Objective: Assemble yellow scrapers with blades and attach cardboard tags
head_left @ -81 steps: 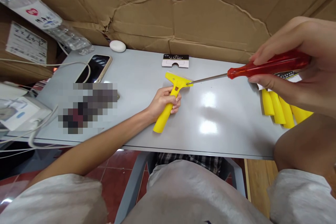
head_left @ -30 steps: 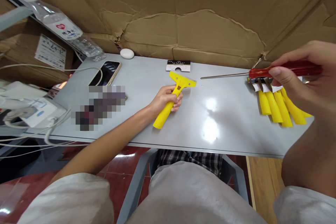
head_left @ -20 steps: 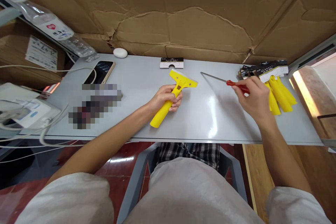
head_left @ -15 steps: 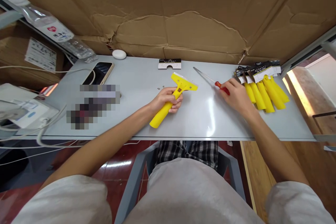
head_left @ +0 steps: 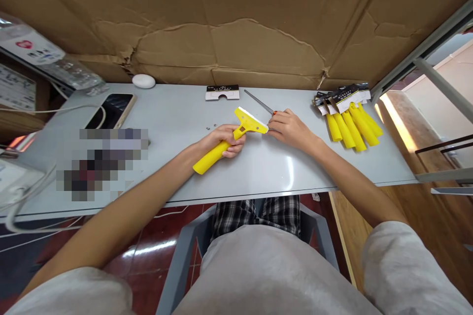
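My left hand [head_left: 224,141] is closed round the neck of a yellow scraper [head_left: 210,158], its wide head pointing away to the right. A pale strip runs along the head's far edge. My right hand [head_left: 290,129] is closed over the red handle of a screwdriver [head_left: 258,102], whose metal shaft points up and left. Most of that handle is hidden under the hand. The right fingertips reach the right end of the scraper head; whether they press on it I cannot tell. Small metal bits [head_left: 208,128], perhaps screws, lie just beyond my left hand.
Several yellow scraper handles with black-and-white cards [head_left: 354,125] lie at the right. A single card [head_left: 222,92] lies at the back. On the left are a phone [head_left: 114,108], a white oval object [head_left: 144,81], cables and a plastic bottle [head_left: 48,59]. Cardboard [head_left: 229,49] walls the back.
My right hand has moved left to the scraper head, and the screwdriver has shifted left with it. The left hand keeps its hold on the scraper. The view has turned slightly right.
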The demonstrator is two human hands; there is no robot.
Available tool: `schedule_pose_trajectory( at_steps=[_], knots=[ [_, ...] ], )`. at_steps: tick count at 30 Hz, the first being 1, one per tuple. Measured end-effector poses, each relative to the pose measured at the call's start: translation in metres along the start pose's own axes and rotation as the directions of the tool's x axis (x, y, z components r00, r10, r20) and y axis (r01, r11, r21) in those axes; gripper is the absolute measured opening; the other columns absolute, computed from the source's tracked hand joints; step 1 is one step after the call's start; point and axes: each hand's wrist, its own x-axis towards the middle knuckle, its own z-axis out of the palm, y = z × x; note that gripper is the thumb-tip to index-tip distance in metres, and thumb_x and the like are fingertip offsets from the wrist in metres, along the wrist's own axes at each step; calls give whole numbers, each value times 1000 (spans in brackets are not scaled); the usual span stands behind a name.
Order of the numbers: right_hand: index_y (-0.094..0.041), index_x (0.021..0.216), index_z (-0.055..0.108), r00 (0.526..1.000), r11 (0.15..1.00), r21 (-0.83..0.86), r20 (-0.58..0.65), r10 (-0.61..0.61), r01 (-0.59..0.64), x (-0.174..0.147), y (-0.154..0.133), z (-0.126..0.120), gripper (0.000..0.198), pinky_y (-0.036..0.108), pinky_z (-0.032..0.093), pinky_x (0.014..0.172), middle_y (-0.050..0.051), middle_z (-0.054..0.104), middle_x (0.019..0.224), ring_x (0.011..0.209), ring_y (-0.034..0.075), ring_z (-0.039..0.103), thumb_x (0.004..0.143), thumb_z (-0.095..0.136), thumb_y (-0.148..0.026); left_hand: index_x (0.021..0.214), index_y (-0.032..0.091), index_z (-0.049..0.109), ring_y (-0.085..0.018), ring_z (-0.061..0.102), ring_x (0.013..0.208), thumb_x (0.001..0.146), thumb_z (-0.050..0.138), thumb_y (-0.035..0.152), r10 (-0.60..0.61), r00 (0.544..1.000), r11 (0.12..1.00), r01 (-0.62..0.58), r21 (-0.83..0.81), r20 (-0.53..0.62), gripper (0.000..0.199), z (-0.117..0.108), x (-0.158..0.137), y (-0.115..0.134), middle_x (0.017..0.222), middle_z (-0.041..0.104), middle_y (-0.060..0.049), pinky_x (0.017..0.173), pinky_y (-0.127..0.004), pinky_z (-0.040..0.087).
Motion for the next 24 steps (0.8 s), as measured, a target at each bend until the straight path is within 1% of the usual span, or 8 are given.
schedule_pose_trajectory(
  at_steps=[3, 7, 12, 17, 20, 22, 24],
  knots=[
    [-18, 112, 79, 999, 998, -13, 4, -53, 53, 2, 1, 3, 35, 42, 35, 85, 11, 80, 104, 101, 25, 65, 114, 55, -43, 80, 17, 57, -8, 40, 46, 59, 71, 12, -23, 999, 1000, 23, 13, -36, 26, -5, -3, -1, 65, 51, 1, 36, -19, 30],
    [-18, 104, 79, 996, 990, -113, 37, -85, 89, 4, -2, 4, 38, 41, 32, 86, 9, 80, 99, 96, 23, 62, 117, 49, -39, 85, 17, 59, -8, 42, 47, 60, 71, 11, -74, 994, 996, 77, 35, -78, 29, -4, -6, 2, 66, 51, 2, 38, -19, 32],
    [-20, 97, 78, 993, 970, -219, 65, -95, 107, 5, -6, 9, 39, 42, 30, 87, 8, 78, 94, 94, 23, 58, 117, 49, -37, 78, 19, 54, -7, 41, 45, 56, 67, 10, -127, 987, 990, 132, 44, -102, 28, 3, -8, 4, 63, 49, 3, 38, -19, 33],
    [-20, 97, 78, 993, 969, -217, 47, -111, 119, 4, -4, 15, 33, 42, 28, 86, 8, 78, 93, 95, 23, 56, 115, 54, -33, 76, 21, 50, -7, 41, 46, 57, 66, 10, -154, 982, 983, 164, 85, -113, 27, 9, -7, 7, 62, 49, 3, 39, -20, 33],
    [-20, 98, 78, 995, 972, -212, 34, -99, 104, 4, -3, 16, 32, 43, 29, 87, 8, 79, 94, 96, 24, 59, 115, 53, -32, 77, 21, 49, -8, 41, 48, 58, 67, 13, -129, 983, 982, 145, 118, -133, 28, 14, -7, 8, 63, 49, 3, 40, -21, 32],
    [-19, 100, 79, 997, 974, -214, 15, -78, 80, 3, -3, 15, 32, 43, 31, 90, 8, 80, 97, 99, 24, 62, 115, 53, -33, 78, 22, 49, -9, 42, 49, 61, 68, 15, -97, 984, 976, 123, 182, -147, 26, 17, -9, 10, 62, 49, 3, 42, -22, 32],
    [-18, 106, 79, 998, 977, -202, -14, -66, 61, 2, -3, 12, 30, 44, 34, 92, 9, 81, 102, 103, 26, 65, 113, 56, -36, 80, 22, 51, -11, 45, 50, 67, 68, 19, -54, 982, 934, 114, 338, -181, 22, 22, -14, 15, 61, 50, 3, 46, -25, 37]
  ],
)
